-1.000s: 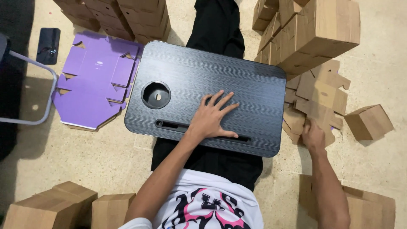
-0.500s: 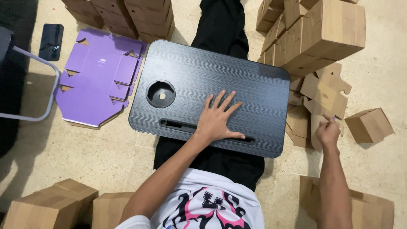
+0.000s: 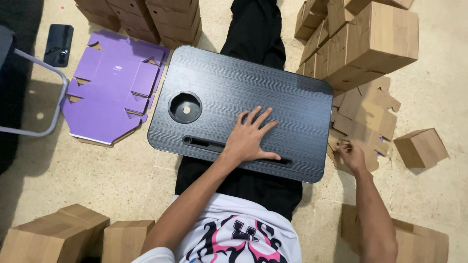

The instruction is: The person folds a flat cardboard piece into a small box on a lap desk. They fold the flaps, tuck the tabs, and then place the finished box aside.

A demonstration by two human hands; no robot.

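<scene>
My left hand (image 3: pixel 251 136) lies flat with fingers spread on a black lap tray (image 3: pixel 292 102) that rests across my legs. The tray has a round cup recess (image 3: pixel 185 107) at its left and a long slot along its near edge. My right hand (image 3: pixel 351 154) reaches down to the right of the tray, its fingers curled on the edge of a pile of flat brown cardboard cut-outs (image 3: pixel 368 117) on the floor. Whether the fingers pinch one sheet is hard to tell.
A stack of flat purple cardboard cut-outs (image 3: pixel 109 92) lies left of the tray, with a dark phone (image 3: pixel 58 45) and a metal chair leg (image 3: pixel 48 97) beyond. Folded brown boxes stand at top right (image 3: pixel 375 39), top left (image 3: pixel 161 19), right (image 3: pixel 421 147) and near both bottom corners.
My right hand has slid left and nearer along the brown cut-outs pile, to its edge beside the tray. My left hand has stayed flat on the tray.
</scene>
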